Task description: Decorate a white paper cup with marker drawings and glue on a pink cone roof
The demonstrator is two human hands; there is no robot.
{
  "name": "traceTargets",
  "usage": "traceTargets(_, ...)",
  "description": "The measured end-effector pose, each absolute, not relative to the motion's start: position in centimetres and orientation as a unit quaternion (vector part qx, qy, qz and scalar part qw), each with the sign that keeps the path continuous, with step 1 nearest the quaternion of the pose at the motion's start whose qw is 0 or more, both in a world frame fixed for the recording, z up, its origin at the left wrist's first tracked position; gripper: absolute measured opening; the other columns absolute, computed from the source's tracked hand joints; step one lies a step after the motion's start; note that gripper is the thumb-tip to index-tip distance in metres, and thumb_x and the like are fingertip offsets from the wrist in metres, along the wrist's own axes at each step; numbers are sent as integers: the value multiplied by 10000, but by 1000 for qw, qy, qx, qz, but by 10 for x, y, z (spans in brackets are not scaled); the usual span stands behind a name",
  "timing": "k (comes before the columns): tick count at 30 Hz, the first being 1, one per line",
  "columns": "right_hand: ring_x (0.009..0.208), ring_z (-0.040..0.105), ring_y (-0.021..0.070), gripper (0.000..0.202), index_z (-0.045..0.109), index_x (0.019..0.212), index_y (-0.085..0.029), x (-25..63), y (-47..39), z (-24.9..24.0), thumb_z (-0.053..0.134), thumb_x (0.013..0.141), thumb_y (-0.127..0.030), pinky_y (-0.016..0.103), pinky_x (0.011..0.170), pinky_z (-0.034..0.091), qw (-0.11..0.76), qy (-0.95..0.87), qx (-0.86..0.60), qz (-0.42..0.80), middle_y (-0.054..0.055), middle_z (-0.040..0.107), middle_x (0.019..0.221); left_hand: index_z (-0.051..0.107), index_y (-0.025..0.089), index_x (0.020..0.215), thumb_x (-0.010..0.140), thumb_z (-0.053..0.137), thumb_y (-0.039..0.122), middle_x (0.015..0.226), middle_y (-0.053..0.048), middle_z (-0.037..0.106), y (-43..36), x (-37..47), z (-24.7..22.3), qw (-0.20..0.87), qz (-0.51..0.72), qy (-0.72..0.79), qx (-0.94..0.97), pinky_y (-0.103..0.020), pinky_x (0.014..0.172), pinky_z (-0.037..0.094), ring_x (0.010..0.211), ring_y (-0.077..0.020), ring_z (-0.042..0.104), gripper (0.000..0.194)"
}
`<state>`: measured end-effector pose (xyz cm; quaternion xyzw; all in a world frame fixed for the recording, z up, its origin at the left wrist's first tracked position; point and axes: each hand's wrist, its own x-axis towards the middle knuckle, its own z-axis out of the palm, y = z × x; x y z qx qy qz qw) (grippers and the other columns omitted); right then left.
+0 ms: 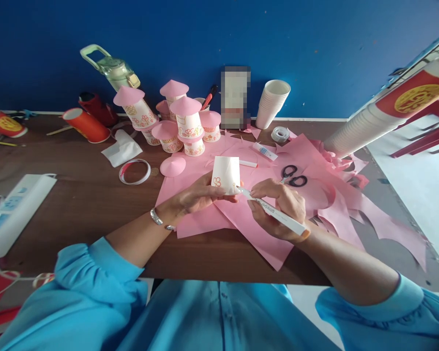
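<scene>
Head view: at the left edge of the frame, a white power strip (22, 209) lies on the brown bench (88, 204). Left of center sits a roll of tape (147, 171), and above and to its right stand decorated cups (189, 125) under pink cone roofs. In the center, my left hand (201, 194) is curled around a white paper cup (226, 170), fingers closed enough to hold it above the pink paper (201, 220). The cup has an orange flower at lower left and a thin orange mark at lower right. Just right of center, my right hand (290, 204) is closed in a writing grip on a white marker (278, 214), its tip at that mark; I cannot tell whether it touches. Farther right lie black-handled scissors (296, 181), and a stack of cups (358, 129) leans at upper right.

I judge I am partway through drawing a second flower. The next stroke calls for a steady cup and light pressure.
</scene>
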<state>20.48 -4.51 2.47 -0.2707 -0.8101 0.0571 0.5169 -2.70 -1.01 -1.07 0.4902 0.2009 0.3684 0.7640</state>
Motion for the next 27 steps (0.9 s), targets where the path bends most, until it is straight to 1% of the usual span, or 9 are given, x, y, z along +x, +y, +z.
traceTargets(4,656,730,135,181,599,1056,-250,206,-44,25,661,945,-120,241,566,588,510,-819,-258,60,-21,734,817,820,188,1149,934,800,294,1194,-123,795,-9,-27,-12,761,342,219,507,-409,1013,652,1092,-251,768,240)
traceTargets(6,659,734,137,198,601,1059,-251,206,-44,25,666,936,-111,240,571,590,505,-822,-258,53,-26,731,808,813,187,1167,936,795,282,1206,-127,793,-8,-28,-13,758,339,223,511,-414,1024,649,1115,-259,765,250)
traceTargets(15,647,743,138,209,602,1044,-257,204,-43,25,674,929,-98,235,564,591,503,-821,-268,28,-34,736,785,806,178,1172,920,814,308,1244,-147,790,-9,-27,-13,763,337,224,504,-431,1024,646,1168,-297,764,284)
traceTargets(20,642,736,136,207,608,1045,-250,203,-43,24,673,930,-90,232,548,590,503,-822,-265,31,-28,733,786,822,185,1111,921,818,328,1229,-134,796,-9,-26,-11,756,343,212,516,-418,1009,647,1161,-291,767,238)
traceTargets(24,682,762,140,207,605,1058,-252,203,-44,24,667,935,-97,233,581,610,497,-826,-263,41,-29,746,804,803,202,1170,918,821,387,1178,-132,802,-10,-26,-11,752,341,216,521,-440,996,645,1154,-301,769,313)
traceTargets(27,720,782,146,219,605,1072,-258,202,-45,24,673,940,-97,237,610,621,495,-827,-262,47,-37,752,808,829,193,1080,878,843,517,1179,-146,794,-9,-27,-12,733,351,203,546,-469,1030,628,1209,-328,743,383)
